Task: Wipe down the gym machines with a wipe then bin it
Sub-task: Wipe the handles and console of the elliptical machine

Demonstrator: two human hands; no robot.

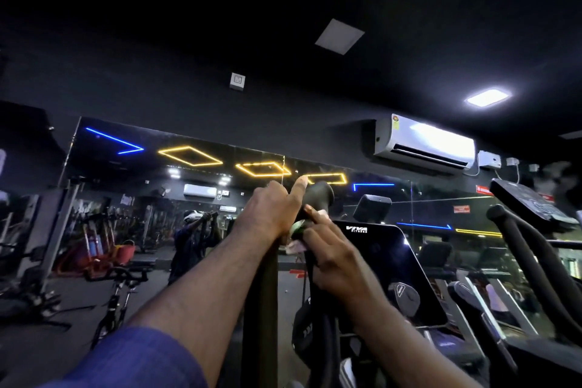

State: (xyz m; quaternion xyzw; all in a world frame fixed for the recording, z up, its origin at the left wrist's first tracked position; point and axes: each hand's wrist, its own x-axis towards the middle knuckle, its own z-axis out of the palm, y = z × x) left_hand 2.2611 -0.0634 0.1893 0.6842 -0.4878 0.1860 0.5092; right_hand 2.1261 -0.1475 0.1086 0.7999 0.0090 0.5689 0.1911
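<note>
A long shiny wall mirror runs across the room from 9 o'clock to 3 o'clock. A white box-shaped air cooler hangs on the wall at 2 o'clock. A flat black machine screen with white letters at its top sits at 4 o'clock. A tall dark round handle bar stands up from 6 o'clock to the middle. A black rubber knob pokes out just above the hands, at 12 o'clock from them.

The left hand comes in from 7 o'clock. It grips the top of the handle bar with its fingers curled round it, and one finger points straight up. The right hand comes in from 5 o'clock, just beside the left hand. Its fingers curl round a small crumpled pale wipe and press it on the machine. The wipe sits between the two hands, in the middle, mostly hidden by fingers.
</note>
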